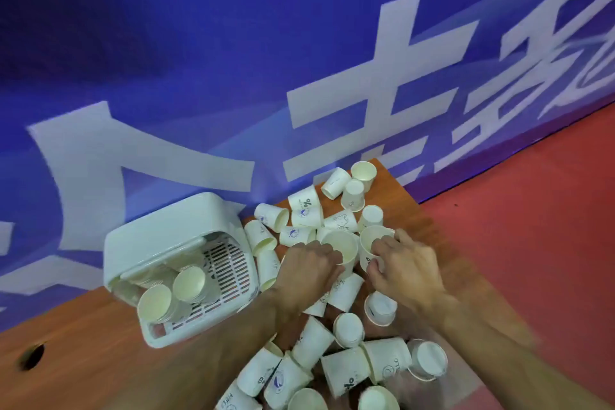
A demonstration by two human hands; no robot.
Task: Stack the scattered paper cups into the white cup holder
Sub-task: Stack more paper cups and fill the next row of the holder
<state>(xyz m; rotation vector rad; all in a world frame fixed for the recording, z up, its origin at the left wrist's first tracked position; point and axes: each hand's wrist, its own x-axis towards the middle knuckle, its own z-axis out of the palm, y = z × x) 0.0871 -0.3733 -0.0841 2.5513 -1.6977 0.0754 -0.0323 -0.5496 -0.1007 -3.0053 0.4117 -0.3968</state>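
White paper cups [312, 343] crowd the brown wooden table [100, 359] beside the white plastic cup holder [159, 236]. Left hand [307, 271], fingers curled, grips one upright cup [344, 245]; right hand [404, 268] likewise grips the neighbouring cup [367, 243].

Left hand [307, 265]: fingertips hidden where they curl at the rim of its cup [344, 243]. Right hand [404, 268] covers the near wall of a second cup [371, 238]. Right forearm [499, 343] smeared by blur. Holder [159, 236] hood hides the stacks' [189, 283] far ends. Bottom cups [307, 399] cut by the edge; their print unreadable. Banner [233, 76] characters cropped top and right. Bench [83, 359] runs off left and bottom.
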